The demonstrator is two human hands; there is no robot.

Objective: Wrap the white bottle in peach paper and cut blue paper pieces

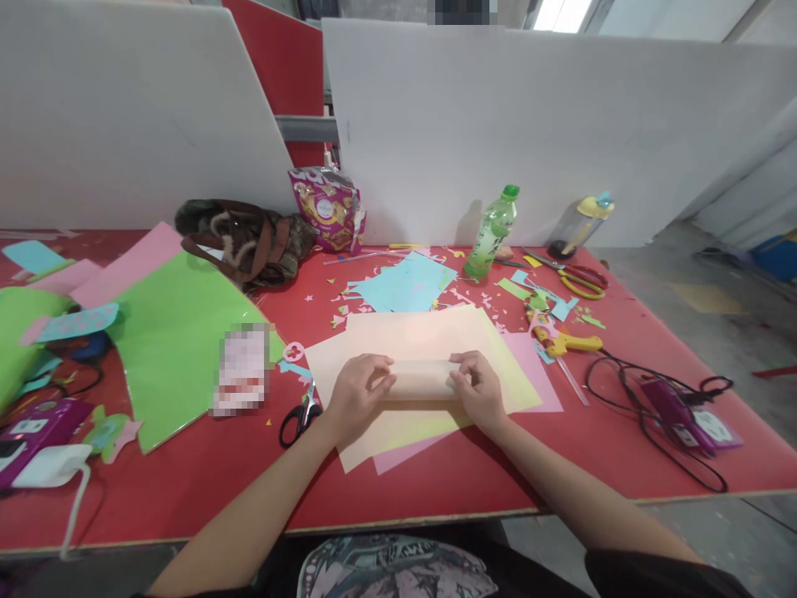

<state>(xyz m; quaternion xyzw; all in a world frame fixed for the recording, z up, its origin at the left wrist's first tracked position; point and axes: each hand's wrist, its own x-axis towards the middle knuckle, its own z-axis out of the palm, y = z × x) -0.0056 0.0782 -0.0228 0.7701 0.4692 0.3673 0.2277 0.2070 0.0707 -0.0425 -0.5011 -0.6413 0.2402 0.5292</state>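
Observation:
My left hand (pixel 358 389) and my right hand (pixel 476 387) each grip one end of a rolled peach paper sheet (pixel 422 378), fingers curled over the roll. The roll lies across a stack of peach, yellow and pink paper sheets (pixel 429 332) on the red table (pixel 486 473). Black-handled scissors (pixel 300 415) lie just left of my left hand.
Green and pink sheets (pixel 178 332) cover the left side, with a brown bag (pixel 242 237) and a snack packet (pixel 327 208) behind. A green bottle (pixel 491 232), red scissors (pixel 582 278), a yellow-handled tool (pixel 560 339) and a purple device with black cable (pixel 682 411) sit right. White boards stand behind.

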